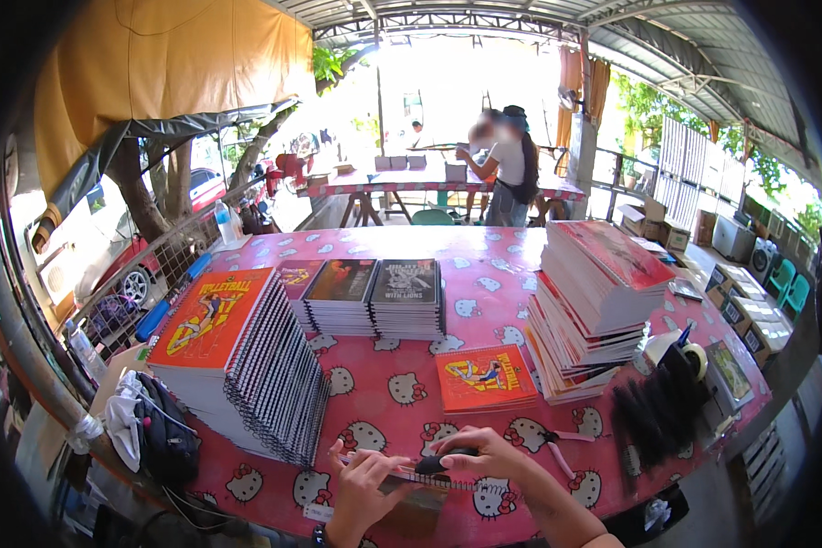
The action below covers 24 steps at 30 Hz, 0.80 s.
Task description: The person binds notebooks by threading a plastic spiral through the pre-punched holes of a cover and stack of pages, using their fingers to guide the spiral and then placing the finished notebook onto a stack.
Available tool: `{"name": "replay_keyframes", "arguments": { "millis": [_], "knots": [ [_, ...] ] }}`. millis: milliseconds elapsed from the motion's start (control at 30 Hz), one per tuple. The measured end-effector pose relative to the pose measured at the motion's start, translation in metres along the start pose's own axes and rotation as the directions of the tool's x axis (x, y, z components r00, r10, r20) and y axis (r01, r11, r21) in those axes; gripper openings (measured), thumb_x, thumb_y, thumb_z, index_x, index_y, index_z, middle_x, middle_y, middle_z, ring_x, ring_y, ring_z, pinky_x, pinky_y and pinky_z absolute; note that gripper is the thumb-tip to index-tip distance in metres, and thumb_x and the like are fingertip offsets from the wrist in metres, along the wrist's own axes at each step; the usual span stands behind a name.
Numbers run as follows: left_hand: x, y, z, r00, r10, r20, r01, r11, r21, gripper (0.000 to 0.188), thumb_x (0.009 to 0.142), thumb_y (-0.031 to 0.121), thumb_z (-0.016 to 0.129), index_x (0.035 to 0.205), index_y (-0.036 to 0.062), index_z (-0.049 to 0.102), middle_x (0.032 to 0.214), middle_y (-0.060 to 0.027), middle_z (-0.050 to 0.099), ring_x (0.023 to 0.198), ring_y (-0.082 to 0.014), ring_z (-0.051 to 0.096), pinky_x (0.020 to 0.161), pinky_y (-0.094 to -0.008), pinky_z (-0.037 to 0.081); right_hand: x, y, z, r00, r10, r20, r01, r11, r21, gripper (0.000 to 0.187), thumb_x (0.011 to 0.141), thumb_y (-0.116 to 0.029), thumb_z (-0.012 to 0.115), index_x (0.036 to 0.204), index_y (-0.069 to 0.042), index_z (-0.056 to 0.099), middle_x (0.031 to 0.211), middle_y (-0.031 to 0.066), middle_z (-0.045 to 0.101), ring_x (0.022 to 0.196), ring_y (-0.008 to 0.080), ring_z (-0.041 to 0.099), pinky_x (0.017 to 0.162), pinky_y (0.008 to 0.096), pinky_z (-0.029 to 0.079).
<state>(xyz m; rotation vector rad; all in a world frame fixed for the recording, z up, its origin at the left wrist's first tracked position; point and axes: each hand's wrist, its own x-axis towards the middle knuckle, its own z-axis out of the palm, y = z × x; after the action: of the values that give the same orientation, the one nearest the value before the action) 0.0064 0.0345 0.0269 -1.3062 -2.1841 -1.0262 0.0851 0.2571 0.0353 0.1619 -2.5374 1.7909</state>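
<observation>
Low in the middle of the table, my left hand [367, 493] is closed on a notebook [402, 474] seen nearly edge-on. A spiral wire coil [461, 484] runs along its edge and sticks out past it to the right. My right hand [490, 457] wraps round a black rounded object [446, 460], whose kind I cannot make out, just above the coil. Pink-handled pliers [557, 451] lie to the right of that hand. Beyond my hands is a short pile of orange books [487, 376].
A tall stack of spiral-bound orange notebooks [212, 320] stands at left, with dark-covered notebook stacks [405, 297] behind. At right rise a high pile of unbound books [594, 310] and a bundle of black coils [659, 406]. A person [511, 169] stands by a farther table.
</observation>
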Motion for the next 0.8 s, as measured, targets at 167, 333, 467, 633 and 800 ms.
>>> {"name": "replay_keyframes", "arguments": {
  "millis": [167, 333, 467, 633, 800],
  "knots": [
    [-0.007, 0.001, -0.001, 0.998, -0.067, -0.014, 0.066, 0.997, -0.034, 0.053, 0.066, 0.041, 0.077, 0.109, 0.0163, 0.059, 0.077, 0.0066, 0.063, 0.083, -0.0124, 0.059, 0.103, -0.0483, 0.016, -0.005, -0.023, 0.009, 0.969, -0.174, 0.178, 0.132, 0.965, 0.227, 0.038, 0.082, -0.030, 0.066, 0.100, 0.003, 0.064, 0.112, 0.0129, 0.063, 0.105, 0.0202, 0.056, 0.092, 0.0347, 0.042],
    [-0.012, -0.003, -0.003, 0.995, -0.098, -0.025, 0.097, 0.994, -0.048, 0.064, 0.064, 0.041, 0.078, 0.118, 0.0143, 0.054, 0.075, 0.0081, 0.064, 0.084, -0.0118, 0.059, 0.104, -0.0491, 0.015, 0.005, -0.019, 0.011, 0.969, -0.243, 0.043, 0.207, 0.896, 0.393, 0.036, 0.086, -0.030, 0.063, 0.105, 0.001, 0.064, 0.101, 0.0117, 0.066, 0.094, 0.0174, 0.060, 0.084, 0.0319, 0.046],
    [-0.007, 0.002, -0.006, 0.995, -0.101, -0.017, 0.101, 0.995, -0.017, 0.062, 0.065, 0.039, 0.077, 0.117, 0.0146, 0.055, 0.077, 0.0082, 0.064, 0.085, -0.0129, 0.059, 0.105, -0.0507, 0.013, 0.015, 0.006, 0.004, 0.996, -0.051, 0.068, 0.056, 0.995, -0.082, 0.036, 0.086, -0.029, 0.063, 0.107, 0.000, 0.063, 0.101, 0.0115, 0.064, 0.086, 0.0150, 0.059, 0.074, 0.0297, 0.049],
    [-0.016, -0.007, -0.016, 0.990, -0.138, 0.027, 0.137, 0.989, 0.052, 0.056, 0.064, 0.037, 0.077, 0.112, 0.0144, 0.058, 0.088, 0.0044, 0.064, 0.103, -0.0174, 0.055, 0.109, -0.0531, 0.007, 0.025, -0.012, 0.026, 0.936, -0.327, 0.128, 0.314, 0.943, 0.110, 0.035, 0.086, -0.029, 0.063, 0.106, 0.000, 0.063, 0.101, 0.0109, 0.064, 0.088, 0.0166, 0.060, 0.076, 0.0300, 0.048],
    [-0.025, -0.025, 0.001, 0.914, -0.297, -0.276, 0.230, 0.941, -0.249, 0.077, 0.069, 0.024, 0.077, 0.134, 0.0061, 0.040, 0.122, -0.0119, 0.052, 0.118, -0.0286, 0.046, 0.104, -0.0482, 0.025, 0.031, -0.026, 0.015, 0.973, -0.167, 0.162, 0.134, 0.971, 0.199, 0.034, 0.086, -0.031, 0.062, 0.103, -0.001, 0.064, 0.108, 0.0113, 0.062, 0.099, 0.0182, 0.056, 0.086, 0.0329, 0.044]
  ]
}}
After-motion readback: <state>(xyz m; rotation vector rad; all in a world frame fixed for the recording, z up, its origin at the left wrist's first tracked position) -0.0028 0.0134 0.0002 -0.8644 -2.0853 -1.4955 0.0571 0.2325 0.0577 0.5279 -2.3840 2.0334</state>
